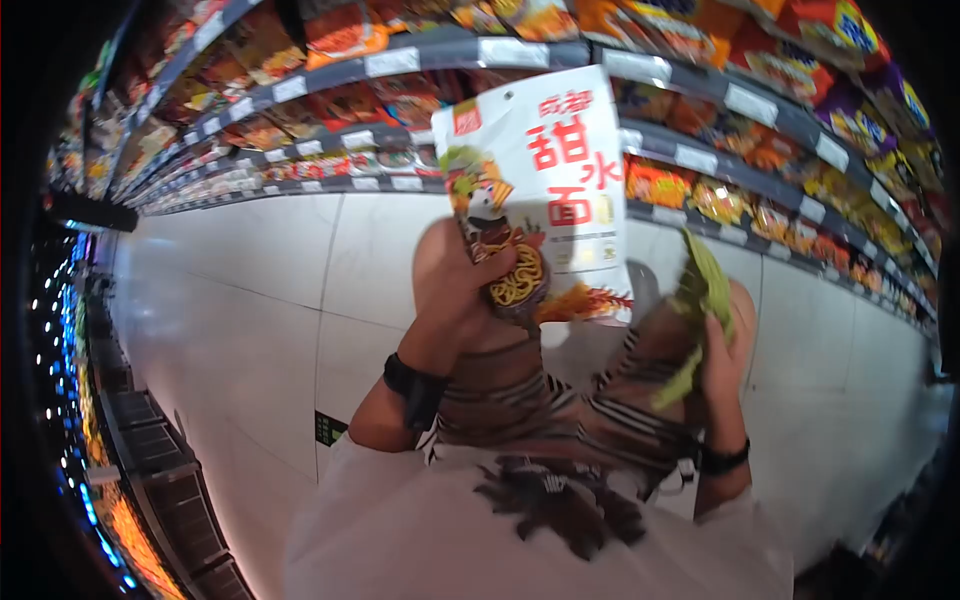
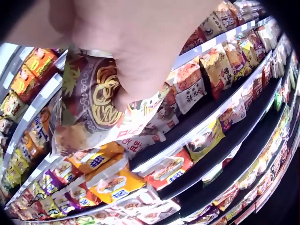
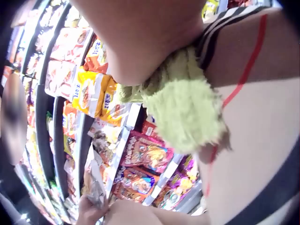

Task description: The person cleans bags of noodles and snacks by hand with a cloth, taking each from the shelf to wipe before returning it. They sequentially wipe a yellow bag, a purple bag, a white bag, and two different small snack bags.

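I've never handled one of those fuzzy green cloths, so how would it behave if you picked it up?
Probably floppy: the green cloth bends and trails above and below the right hand that grips it. Likely light, as it looks thin at the edges. The fuzzy nap suggests it wouldn't be very slippery, though I can't judge its texture for certain.

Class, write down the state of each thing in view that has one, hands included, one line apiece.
Left hand: pinching the packet
Noodle packet: held up, slightly tilted, printed front showing
Right hand: gripping the cloth
Green cloth: bunched
Shelves: stocked, some gaps
Black wristbands: fastened on both wrists
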Available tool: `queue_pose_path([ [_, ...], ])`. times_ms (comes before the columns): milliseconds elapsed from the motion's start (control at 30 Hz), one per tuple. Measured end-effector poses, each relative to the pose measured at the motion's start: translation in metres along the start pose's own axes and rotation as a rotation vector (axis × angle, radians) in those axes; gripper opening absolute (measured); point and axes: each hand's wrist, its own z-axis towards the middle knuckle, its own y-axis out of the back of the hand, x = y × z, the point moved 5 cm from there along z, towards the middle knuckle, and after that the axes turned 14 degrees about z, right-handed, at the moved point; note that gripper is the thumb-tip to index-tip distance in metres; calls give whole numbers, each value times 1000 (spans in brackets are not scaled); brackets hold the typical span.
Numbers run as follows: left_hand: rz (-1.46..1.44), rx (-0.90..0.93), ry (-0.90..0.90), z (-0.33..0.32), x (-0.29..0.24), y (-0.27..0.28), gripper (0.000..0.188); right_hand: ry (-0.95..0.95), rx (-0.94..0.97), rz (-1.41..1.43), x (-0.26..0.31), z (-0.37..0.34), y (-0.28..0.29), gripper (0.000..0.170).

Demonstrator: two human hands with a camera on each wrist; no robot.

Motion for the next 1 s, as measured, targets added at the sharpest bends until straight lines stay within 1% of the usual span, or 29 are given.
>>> queue_pose_path([
  [33,66,11,-26,-6,2,-17,41,-168,30,217,0,0,-17,34],
  [67,23,121,146,-9,12,-33,40,-317,20,449,-6,-5,-31,37],
  [100,9,136,177,-10,23,-40,40,-409,109,664,9,-9,-51,39],
  [133,9,149,225,-10,35,-47,39,-434,142,780,13,-14,-62,41],
  [167,13,164,265,-10,44,-55,38,-433,114,775,16,-20,-61,41],
  [200,-54,124,330,-12,53,-61,37,-466,173,771,19,-26,-63,41],
  [233,-53,137,348,-13,51,-68,37,-501,234,770,19,-31,-65,40],
  [267,-62,162,357,-15,43,-76,36,-470,221,728,16,-31,-62,38],
  [300,-71,180,371,-19,41,-79,35,-488,200,732,14,-33,-60,38],
  [333,-71,176,400,-19,46,-75,35,-502,164,715,14,-34,-56,37],
  [400,49,280,470,-15,58,-71,41,-500,108,706,19,-40,-51,35],
  [433,46,275,488,-18,63,-71,41,-516,98,706,20,-44,-51,35],
  [500,-62,270,498,-17,70,-74,41,-461,79,679,23,-45,-49,35],
  [533,-66,310,485,-15,76,-75,42,-469,72,678,22,-45,-48,35],
  [600,-125,291,536,-14,87,-76,41,-411,38,549,19,-43,-39,34],
  [633,-182,274,573,-13,92,-78,40,-417,36,547,17,-41,-36,34],
  [667,-202,283,575,-11,97,-81,45,-407,18,494,15,-38,-29,34],
  [700,-204,289,576,-8,98,-82,45,-392,-1,442,14,-32,-22,33],
  [733,-166,316,536,-6,96,-84,46,-352,-30,334,13,-26,-10,34],
  [767,-128,343,497,-3,95,-85,47,-350,-38,333,15,-17,-1,34],
  [833,-113,353,498,1,99,-86,47,-278,-331,297,24,3,28,37],
  [900,-89,361,501,4,104,-86,46,-48,-451,300,34,26,41,38],
  [933,-86,373,509,4,108,-87,46,64,-427,283,49,36,30,38],
  [1000,49,285,553,4,115,-84,39,133,-282,86,62,51,0,40],
])
